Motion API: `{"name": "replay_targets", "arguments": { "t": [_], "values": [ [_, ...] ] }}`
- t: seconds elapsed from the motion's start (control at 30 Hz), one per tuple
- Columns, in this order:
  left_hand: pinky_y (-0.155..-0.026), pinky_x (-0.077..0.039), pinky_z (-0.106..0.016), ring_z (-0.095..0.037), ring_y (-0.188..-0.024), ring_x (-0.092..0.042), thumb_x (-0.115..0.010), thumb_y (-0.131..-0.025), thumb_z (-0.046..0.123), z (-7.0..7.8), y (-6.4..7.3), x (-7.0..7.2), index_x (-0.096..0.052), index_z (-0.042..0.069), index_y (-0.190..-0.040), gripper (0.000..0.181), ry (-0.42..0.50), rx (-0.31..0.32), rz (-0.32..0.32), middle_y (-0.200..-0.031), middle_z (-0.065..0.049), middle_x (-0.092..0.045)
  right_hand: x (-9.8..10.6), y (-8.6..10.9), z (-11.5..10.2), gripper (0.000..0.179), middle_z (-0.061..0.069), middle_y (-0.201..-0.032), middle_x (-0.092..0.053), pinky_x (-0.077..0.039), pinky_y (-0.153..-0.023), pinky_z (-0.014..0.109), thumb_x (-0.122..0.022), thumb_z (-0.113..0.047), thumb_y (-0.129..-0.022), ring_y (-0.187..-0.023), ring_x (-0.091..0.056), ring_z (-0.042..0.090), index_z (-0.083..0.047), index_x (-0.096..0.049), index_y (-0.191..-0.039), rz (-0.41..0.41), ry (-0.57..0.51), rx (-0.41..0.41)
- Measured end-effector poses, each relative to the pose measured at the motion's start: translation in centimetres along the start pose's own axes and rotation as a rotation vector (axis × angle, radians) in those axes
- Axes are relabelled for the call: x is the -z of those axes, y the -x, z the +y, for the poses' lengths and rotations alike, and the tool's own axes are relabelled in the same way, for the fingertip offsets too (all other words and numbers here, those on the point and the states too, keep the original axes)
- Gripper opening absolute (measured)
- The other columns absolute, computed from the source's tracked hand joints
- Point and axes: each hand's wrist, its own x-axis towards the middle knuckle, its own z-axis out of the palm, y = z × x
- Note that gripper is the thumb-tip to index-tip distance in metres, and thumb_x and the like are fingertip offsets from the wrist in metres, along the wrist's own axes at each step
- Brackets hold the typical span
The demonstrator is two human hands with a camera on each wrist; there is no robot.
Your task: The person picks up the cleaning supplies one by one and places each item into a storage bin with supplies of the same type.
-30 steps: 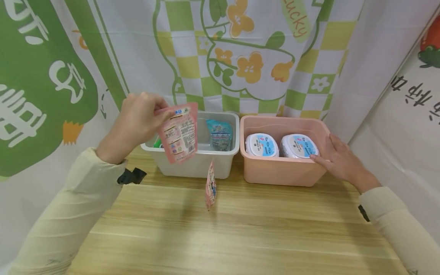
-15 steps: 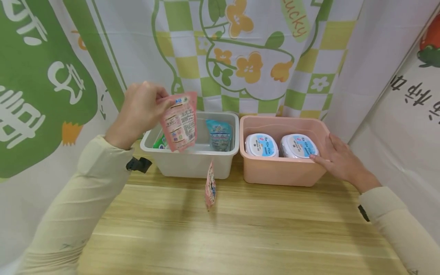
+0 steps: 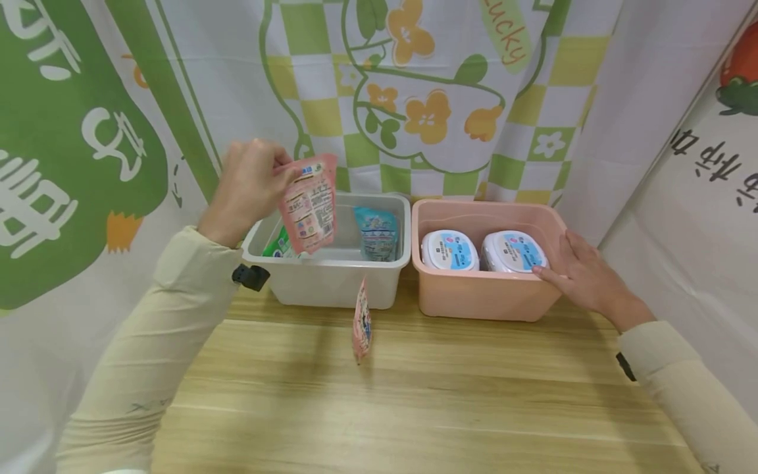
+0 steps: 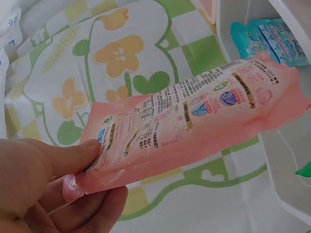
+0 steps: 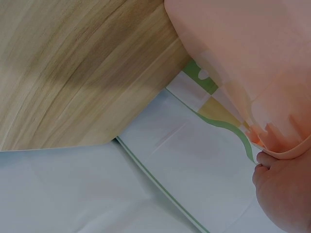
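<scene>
My left hand (image 3: 249, 187) pinches a pink printed pouch (image 3: 310, 204) by its upper corner and holds it up over the left part of the white bin (image 3: 331, 283). In the left wrist view, the thumb lies on the printed face of the pouch (image 4: 184, 116) and the fingers are behind it. Inside the white bin are a blue pouch (image 3: 378, 234) and a green packet (image 3: 278, 245), partly hidden. My right hand (image 3: 592, 276) grips the right rim of the pink bin (image 3: 485, 296), which holds two white tubs with blue-printed lids (image 3: 451, 250).
A second pink pouch (image 3: 362, 322) stands upright, edge-on, on the wooden table (image 3: 414, 401) in front of the white bin. Patterned cloth (image 3: 426, 99) hangs close behind the bins, with more cloth at both sides.
My left hand has risen and shifted slightly right with the pink pouch, showing more of the green packet below. My right hand has stayed on the pink bin.
</scene>
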Motion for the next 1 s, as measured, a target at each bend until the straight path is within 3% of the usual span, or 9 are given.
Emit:
{"name": "replay_targets", "arguments": {
  "t": [0.7, 1.0],
  "values": [
    [-0.056, -0.05, -0.031, -0.037, -0.081, -0.074, -0.07, -0.101, 0.011, -2.3, -1.0, -3.4, -0.078, -0.01, -0.1, 0.022, -0.013, 0.018, 0.026, -0.102, -0.029, -0.078, 0.0, -0.4, 0.3, 0.103, 0.029, -0.172, 0.021, -0.004, -0.126, 0.074, -0.041, -0.065, -0.107, -0.16, 0.007, 0.055, 0.009, 0.006, -0.163, 0.003, 0.01, 0.013],
    [-0.069, -0.058, -0.044, -0.04, -0.091, -0.075, -0.068, -0.103, 0.009, -2.7, -1.6, -4.7, -0.077, -0.011, -0.105, 0.022, -0.006, 0.028, -0.007, -0.106, -0.03, -0.077, 0.0, -0.3, 0.3, 0.103, 0.032, -0.171, 0.018, -0.004, -0.126, 0.073, -0.041, -0.063, -0.107, -0.16, 0.005, 0.055, 0.011, 0.005, -0.162, 0.013, 0.016, 0.019]
  ]
}}
